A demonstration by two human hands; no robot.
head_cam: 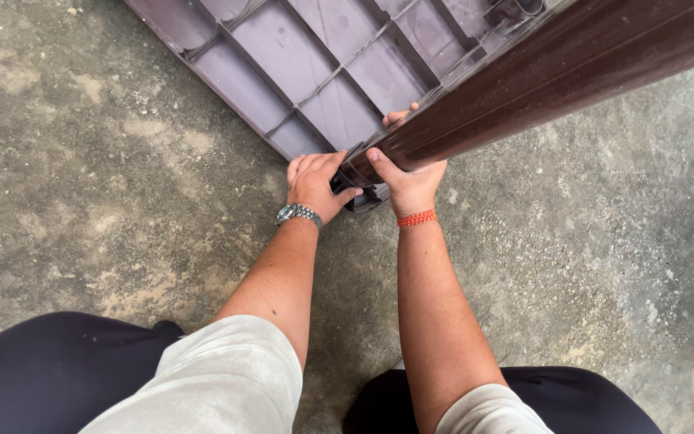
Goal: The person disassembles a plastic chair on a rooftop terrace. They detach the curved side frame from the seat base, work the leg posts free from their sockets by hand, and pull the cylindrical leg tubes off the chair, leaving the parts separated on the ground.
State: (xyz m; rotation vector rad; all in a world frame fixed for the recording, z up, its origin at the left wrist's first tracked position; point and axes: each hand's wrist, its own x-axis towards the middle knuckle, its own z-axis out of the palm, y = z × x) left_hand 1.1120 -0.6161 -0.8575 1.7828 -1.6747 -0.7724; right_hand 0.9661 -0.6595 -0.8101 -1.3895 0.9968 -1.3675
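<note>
From the head view I look straight down at both hands, meeting at the corner of a purple ribbed panel [315,64] that lies on the concrete floor [98,185].

My right hand [410,178] is wrapped around the lower end of a dark brown leg [540,72]. The thumb crosses the near side of it and the fingers curl round the far side, with one fingertip showing above the edge. The leg runs up and to the right from that grip, toward the camera and out of the top right corner, so most of its length lies above and to the right of the hand. Its lower end sits at the panel's corner, just left of the right thumb.

My left hand [313,183] lies just beside the right, pressed flat with the fingers together on the panel's corner and the thumb reaching toward the foot of the leg. It is touching the corner; I cannot tell whether it grips anything there, since the fingertips are hidden over the edge.

A steel watch [299,213] sits on the left wrist and a red thread band [417,218] on the right. My dark trousers [42,370] fill the bottom corners.
</note>
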